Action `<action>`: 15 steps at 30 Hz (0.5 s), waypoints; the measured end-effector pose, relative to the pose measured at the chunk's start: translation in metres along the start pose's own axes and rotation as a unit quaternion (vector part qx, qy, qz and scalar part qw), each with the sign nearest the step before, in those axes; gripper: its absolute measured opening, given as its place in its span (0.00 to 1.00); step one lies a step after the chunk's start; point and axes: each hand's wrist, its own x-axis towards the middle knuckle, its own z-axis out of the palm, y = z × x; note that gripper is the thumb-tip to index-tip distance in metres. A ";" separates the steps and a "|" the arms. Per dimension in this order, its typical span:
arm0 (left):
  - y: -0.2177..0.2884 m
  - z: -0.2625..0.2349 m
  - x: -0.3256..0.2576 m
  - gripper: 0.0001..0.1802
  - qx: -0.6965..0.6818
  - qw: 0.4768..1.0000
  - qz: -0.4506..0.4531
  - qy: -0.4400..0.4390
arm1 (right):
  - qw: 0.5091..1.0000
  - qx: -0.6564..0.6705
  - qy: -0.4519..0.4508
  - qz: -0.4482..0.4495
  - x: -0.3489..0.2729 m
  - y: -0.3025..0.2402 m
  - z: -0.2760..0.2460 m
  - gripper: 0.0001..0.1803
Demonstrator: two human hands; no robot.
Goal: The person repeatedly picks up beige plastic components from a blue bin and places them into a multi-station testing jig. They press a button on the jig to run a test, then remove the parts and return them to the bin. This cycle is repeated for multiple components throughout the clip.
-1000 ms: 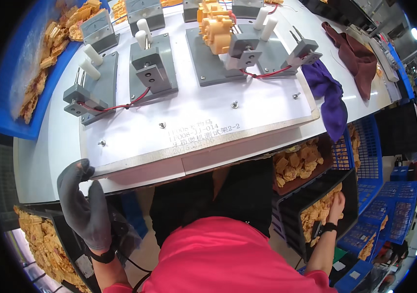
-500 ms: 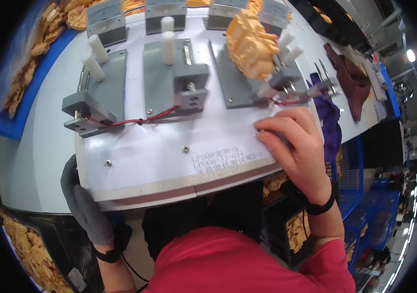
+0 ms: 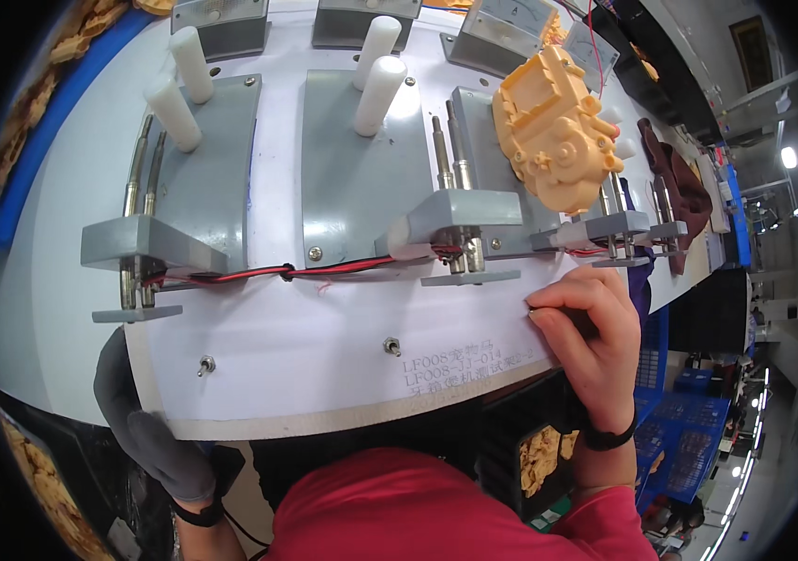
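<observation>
At white board's near edge, right hand perhaps pinching, gloved left hand below

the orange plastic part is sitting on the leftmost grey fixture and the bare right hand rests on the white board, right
Not quite. In the head view the orange plastic part sits on the right-hand grey fixture, not the leftmost one. The bare right hand does rest on the white board.

White board (grey fixtures atop)
</observation>
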 end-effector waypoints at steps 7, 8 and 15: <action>-0.001 0.003 -0.001 0.39 -0.023 1.000 0.001 0.012 | 1.000 0.003 -0.004 -0.017 -0.001 0.003 0.001 0.14; 0.000 0.003 -0.001 0.39 -0.020 1.000 -0.002 0.003 | 1.000 0.004 -0.002 -0.017 -0.001 0.003 0.001 0.14; -0.002 -0.001 -0.001 0.41 0.000 1.000 -0.010 -0.010 | 1.000 0.004 0.006 -0.026 -0.002 0.004 0.002 0.14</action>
